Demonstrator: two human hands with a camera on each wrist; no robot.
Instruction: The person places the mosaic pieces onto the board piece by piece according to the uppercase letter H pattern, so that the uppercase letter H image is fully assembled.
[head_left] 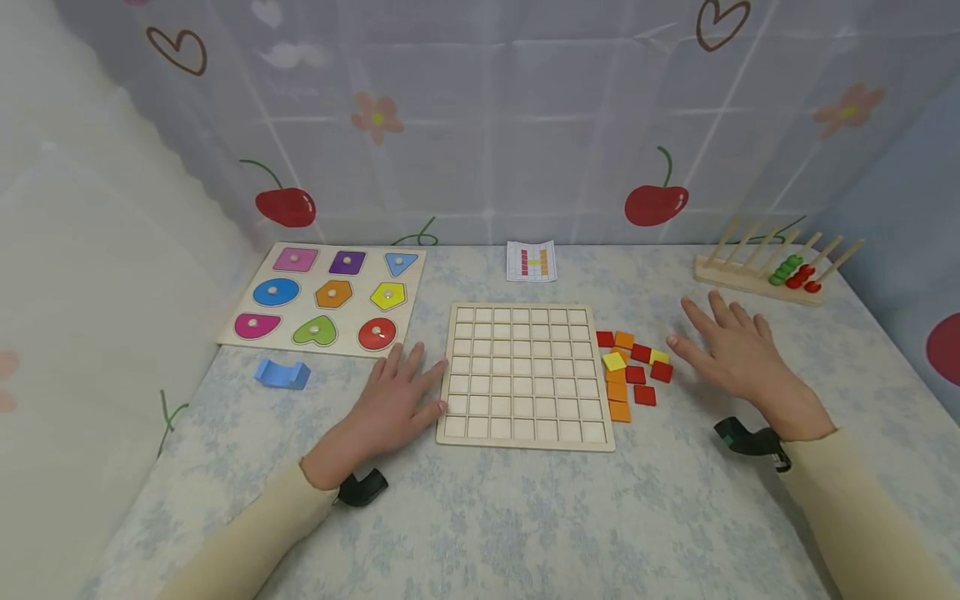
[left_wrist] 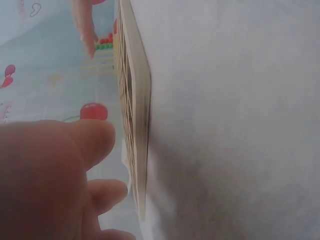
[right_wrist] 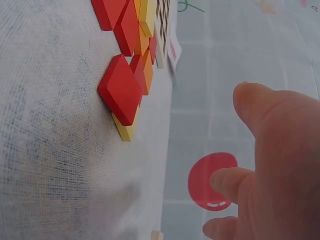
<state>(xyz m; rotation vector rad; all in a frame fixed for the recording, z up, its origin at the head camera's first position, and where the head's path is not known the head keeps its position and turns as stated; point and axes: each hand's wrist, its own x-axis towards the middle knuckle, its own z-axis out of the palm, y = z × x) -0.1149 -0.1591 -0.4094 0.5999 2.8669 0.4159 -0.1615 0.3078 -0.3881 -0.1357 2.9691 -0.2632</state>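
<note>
A square wooden grid board (head_left: 525, 375) lies on the table before me, its cells bare. My left hand (head_left: 393, 404) is spread at the board's left edge, with thumb and index finger beside the rim; whether they touch it I cannot tell. To the right of the board lie several loose square tiles (head_left: 635, 375) in red, orange and yellow, some overlapping. My right hand (head_left: 735, 350) hovers with fingers spread, just right of those tiles, holding nothing. In the right wrist view a red tile (right_wrist: 121, 90) rests partly over a yellow one (right_wrist: 125, 131).
A shape puzzle board (head_left: 352, 325) with knobbed pieces lies at the left, a blue curved block (head_left: 282, 374) in front of it. A small printed pattern card (head_left: 531, 262) is behind the grid. At the back right stands a wooden peg rack (head_left: 757, 282) with green and red beads.
</note>
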